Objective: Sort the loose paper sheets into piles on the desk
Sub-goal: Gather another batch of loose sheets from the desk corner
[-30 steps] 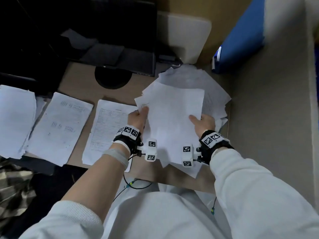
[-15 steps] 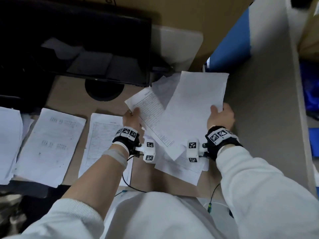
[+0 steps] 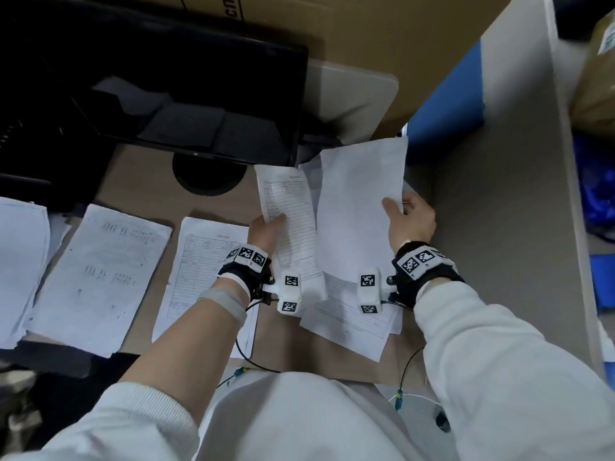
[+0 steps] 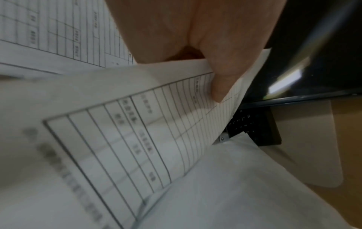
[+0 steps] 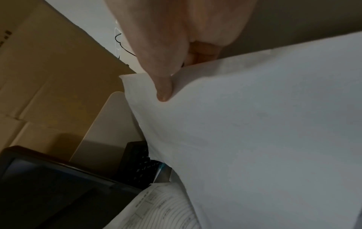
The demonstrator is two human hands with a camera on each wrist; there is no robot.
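Nearest, the loose sheets [image 3: 346,314] lie on the desk [image 3: 229,207] under both wrists. Above them the left hand [image 3: 263,232] pinches a ruled form [image 3: 288,217], thumb on its printed face, its grip closed on the left edge. The form now stands nearly upright, where half a second ago it tilted left. The right hand [image 3: 411,221] grips a blank sheet [image 3: 361,207] by its right edge, thumb on top and fingers behind; that sheet overlaps the form's right side. To the left, three sorted piles [image 3: 100,277] lie on the desk. Beyond them stands a black monitor [image 3: 159,78].
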